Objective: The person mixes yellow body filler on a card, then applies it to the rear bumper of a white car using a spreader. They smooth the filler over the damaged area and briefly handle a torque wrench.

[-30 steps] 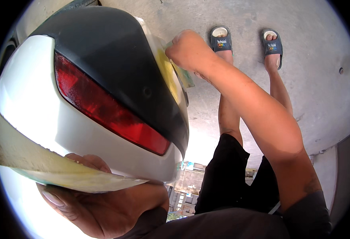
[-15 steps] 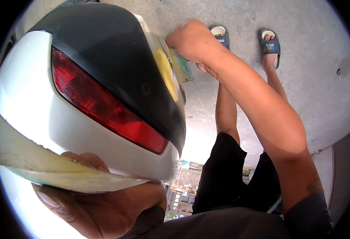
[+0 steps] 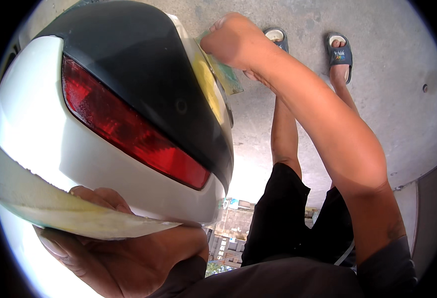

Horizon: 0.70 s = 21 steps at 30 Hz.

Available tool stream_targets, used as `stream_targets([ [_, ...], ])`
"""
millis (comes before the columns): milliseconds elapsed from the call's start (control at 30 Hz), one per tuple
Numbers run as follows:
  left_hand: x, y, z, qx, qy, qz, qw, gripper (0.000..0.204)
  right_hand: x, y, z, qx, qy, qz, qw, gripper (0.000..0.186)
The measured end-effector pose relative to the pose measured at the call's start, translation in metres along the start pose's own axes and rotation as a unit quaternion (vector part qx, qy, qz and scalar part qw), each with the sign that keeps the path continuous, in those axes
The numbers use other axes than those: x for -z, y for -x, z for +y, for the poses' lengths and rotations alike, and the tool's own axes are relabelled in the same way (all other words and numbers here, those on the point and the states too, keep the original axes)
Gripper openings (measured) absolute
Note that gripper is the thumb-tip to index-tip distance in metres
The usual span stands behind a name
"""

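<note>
At the lower left my left hand [image 3: 121, 263] is closed on a pale, putty-smeared board [image 3: 74, 216], thumb on its near side and fingertips over its far edge. Farther off, my right hand [image 3: 231, 42] is closed on a greenish, see-through putty spreader [image 3: 228, 82], its fingers mostly hidden behind the back of the hand. The spreader sits beside a yellow putty patch [image 3: 206, 87] on the side of a white and black car end [image 3: 129, 59]. Whether its edge touches the patch cannot be made out.
A red tail light [image 3: 129, 129] runs across the car's body, left of centre. My feet in dark slide sandals [image 3: 339, 52] stand on the grey concrete floor [image 3: 392, 99]. A small dark round spot [image 3: 425, 88] marks the floor at the right.
My right hand and the spreader have shifted slightly away from me and to the left along the putty patch. My left hand and the board have barely moved.
</note>
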State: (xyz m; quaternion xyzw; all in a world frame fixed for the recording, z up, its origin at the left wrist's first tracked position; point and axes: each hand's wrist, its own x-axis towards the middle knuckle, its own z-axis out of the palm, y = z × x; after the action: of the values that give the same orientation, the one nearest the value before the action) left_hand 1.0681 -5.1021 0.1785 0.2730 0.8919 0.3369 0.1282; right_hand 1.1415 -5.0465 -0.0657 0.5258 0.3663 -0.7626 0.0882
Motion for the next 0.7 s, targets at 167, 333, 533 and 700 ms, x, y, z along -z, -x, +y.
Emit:
stream_targets([
  [167,0.000,-0.005,0.003,0.003,-0.022,0.016,1.000,0.049,-0.015,-0.030,0.038,-0.008,-0.011,0.015,1.000,0.022],
  [333,0.008,-0.007,0.003,0.037,0.001,0.002,0.999,0.049,0.000,-0.008,0.015,-0.025,-0.096,-0.057,0.993,0.020],
  [533,0.011,-0.006,-0.003,0.008,0.008,0.001,1.000,0.046,0.005,-0.001,0.028,0.017,-0.068,0.016,0.997,0.018],
  [700,0.032,-0.006,-0.007,0.029,0.080,-0.061,0.995,0.045,-0.012,-0.006,0.046,-0.030,-0.104,0.002,0.994,0.019],
])
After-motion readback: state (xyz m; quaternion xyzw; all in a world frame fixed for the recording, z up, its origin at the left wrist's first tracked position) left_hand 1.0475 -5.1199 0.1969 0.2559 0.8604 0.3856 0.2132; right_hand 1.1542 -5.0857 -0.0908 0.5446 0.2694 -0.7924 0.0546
